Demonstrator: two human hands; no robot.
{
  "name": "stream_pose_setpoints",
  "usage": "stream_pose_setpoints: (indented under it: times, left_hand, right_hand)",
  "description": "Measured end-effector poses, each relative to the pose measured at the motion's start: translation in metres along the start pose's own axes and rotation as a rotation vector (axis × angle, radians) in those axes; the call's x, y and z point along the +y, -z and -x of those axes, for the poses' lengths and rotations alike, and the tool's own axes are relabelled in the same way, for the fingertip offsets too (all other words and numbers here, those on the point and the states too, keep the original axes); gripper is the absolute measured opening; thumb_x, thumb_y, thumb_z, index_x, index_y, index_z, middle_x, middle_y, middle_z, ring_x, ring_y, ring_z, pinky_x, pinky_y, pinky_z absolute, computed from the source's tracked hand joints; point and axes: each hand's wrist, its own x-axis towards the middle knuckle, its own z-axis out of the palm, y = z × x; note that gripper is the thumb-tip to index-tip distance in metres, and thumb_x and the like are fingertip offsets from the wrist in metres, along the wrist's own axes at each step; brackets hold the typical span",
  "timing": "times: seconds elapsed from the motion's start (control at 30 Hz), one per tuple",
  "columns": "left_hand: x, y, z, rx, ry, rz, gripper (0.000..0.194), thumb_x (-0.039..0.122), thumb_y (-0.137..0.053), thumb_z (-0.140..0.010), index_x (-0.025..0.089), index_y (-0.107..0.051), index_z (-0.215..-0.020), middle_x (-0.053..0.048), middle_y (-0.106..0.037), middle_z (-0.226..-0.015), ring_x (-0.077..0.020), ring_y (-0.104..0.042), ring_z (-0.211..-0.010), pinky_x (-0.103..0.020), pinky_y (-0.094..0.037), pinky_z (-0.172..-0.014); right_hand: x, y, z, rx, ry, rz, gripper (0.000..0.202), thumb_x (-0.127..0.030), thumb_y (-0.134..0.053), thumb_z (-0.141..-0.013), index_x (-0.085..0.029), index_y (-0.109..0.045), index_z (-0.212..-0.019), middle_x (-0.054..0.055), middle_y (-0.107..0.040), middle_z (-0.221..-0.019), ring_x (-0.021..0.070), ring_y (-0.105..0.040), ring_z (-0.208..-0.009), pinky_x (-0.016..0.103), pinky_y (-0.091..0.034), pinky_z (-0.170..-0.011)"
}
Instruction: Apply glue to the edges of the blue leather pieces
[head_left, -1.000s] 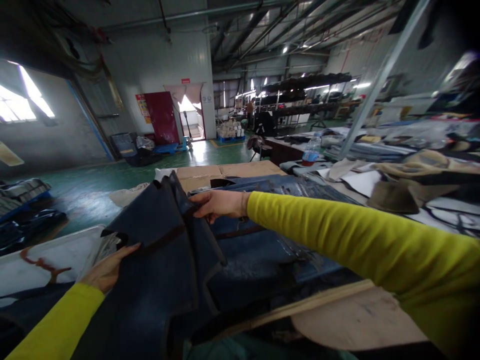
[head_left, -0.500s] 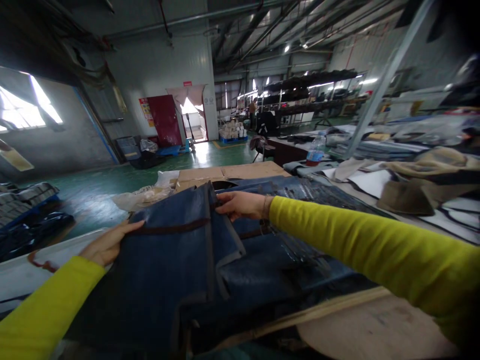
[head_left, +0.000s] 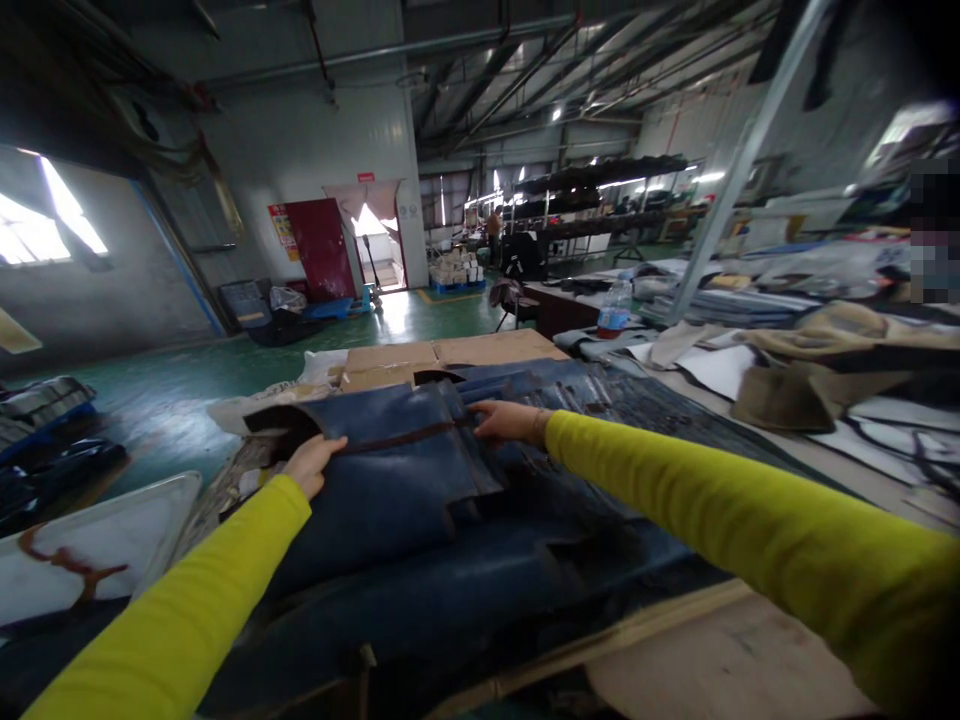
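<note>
A dark blue leather-like panel [head_left: 397,490] with a brown strip across it lies over a pile of similar blue pieces [head_left: 585,470]. My left hand [head_left: 311,463] grips the panel's left edge, thumb on top by the end of the strip, fingers partly hidden beneath. At the right edge, my right hand [head_left: 510,422] has its fingers closed near the strip's other end. What exactly those fingertips pinch is hard to make out. The panel's far left corner curls upward.
Cardboard boxes [head_left: 480,350] stand behind the pile. To the left is a white tray [head_left: 169,500] with a brown strap on it. On the right-hand table are a bottle [head_left: 615,305], brown and white material pieces [head_left: 787,390] and a metal post [head_left: 720,190].
The blue panel, raised and tilted before, has come down flatter onto the pile, moving right and away from me. Both hands moved right with it, and my head view shifted slightly.
</note>
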Motion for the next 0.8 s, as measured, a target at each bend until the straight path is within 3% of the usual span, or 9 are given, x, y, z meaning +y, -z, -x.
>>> stream_pose_setpoints:
  times: [0.07,0.13,0.33,0.57,0.7,0.8]
  left_hand:
    - [-0.022,-0.003,-0.009,-0.008,0.028,0.024,0.014,0.006,-0.066,-0.065,0.013,-0.063,-0.076,-0.005,-0.067,-0.064,-0.0225,-0.066,-0.066,-0.039,-0.054,-0.069]
    - [-0.027,-0.002,-0.014,-0.028,0.028,0.047,0.016,0.004,-0.065,-0.065,0.014,-0.063,-0.078,-0.005,-0.068,-0.065,-0.0219,-0.066,-0.068,-0.037,-0.054,-0.07]
    - [-0.018,-0.008,-0.021,-0.07,-0.028,0.072,0.017,0.009,-0.064,-0.067,0.014,-0.064,-0.083,-0.005,-0.068,-0.07,-0.0206,-0.066,-0.071,-0.035,-0.053,-0.073]
    - [-0.029,-0.022,-0.031,-0.056,-0.048,-0.021,0.019,0.013,-0.066,-0.068,0.014,-0.062,-0.087,-0.005,-0.068,-0.07,-0.0198,-0.066,-0.069,-0.034,-0.052,-0.072]
    - [-0.024,-0.019,-0.028,-0.077,-0.029,-0.149,0.017,0.018,-0.065,-0.07,0.013,-0.062,-0.086,-0.007,-0.068,-0.069,-0.0205,-0.065,-0.067,-0.033,-0.052,-0.068]
    - [-0.018,-0.009,-0.018,-0.13,-0.031,-0.261,0.02,0.028,-0.067,-0.071,0.012,-0.063,-0.083,-0.008,-0.068,-0.07,-0.0214,-0.064,-0.067,-0.032,-0.05,-0.063]
  right_hand:
    - [0.009,-0.005,0.0,0.009,-0.017,0.025,0.06,-0.001,-0.053,-0.075,-0.014,-0.039,-0.132,-0.003,-0.053,-0.063,0.0076,-0.047,-0.048,0.018,-0.043,-0.046]
    - [0.01,-0.007,0.002,0.016,0.004,0.051,0.068,-0.002,-0.054,-0.074,-0.017,-0.032,-0.137,-0.005,-0.05,-0.064,0.0074,-0.046,-0.049,0.018,-0.042,-0.046]
    - [0.01,0.004,0.003,0.005,0.053,0.069,0.07,-0.002,-0.053,-0.074,-0.018,-0.029,-0.138,-0.006,-0.043,-0.065,0.0056,-0.042,-0.049,0.015,-0.036,-0.043]
    - [0.018,0.003,0.01,-0.036,0.007,0.024,0.069,-0.002,-0.051,-0.074,-0.019,-0.03,-0.138,0.0,-0.055,-0.086,0.0055,-0.047,-0.055,0.017,-0.041,-0.049]
    - [0.016,0.007,0.013,-0.032,-0.005,0.066,0.067,-0.005,-0.053,-0.076,-0.018,-0.03,-0.138,0.0,-0.056,-0.08,0.007,-0.049,-0.055,0.018,-0.043,-0.05]
    - [0.019,0.022,0.023,-0.026,0.027,0.107,0.065,-0.011,-0.056,-0.078,-0.017,-0.03,-0.138,0.001,-0.059,-0.08,0.0093,-0.053,-0.057,0.019,-0.045,-0.05]
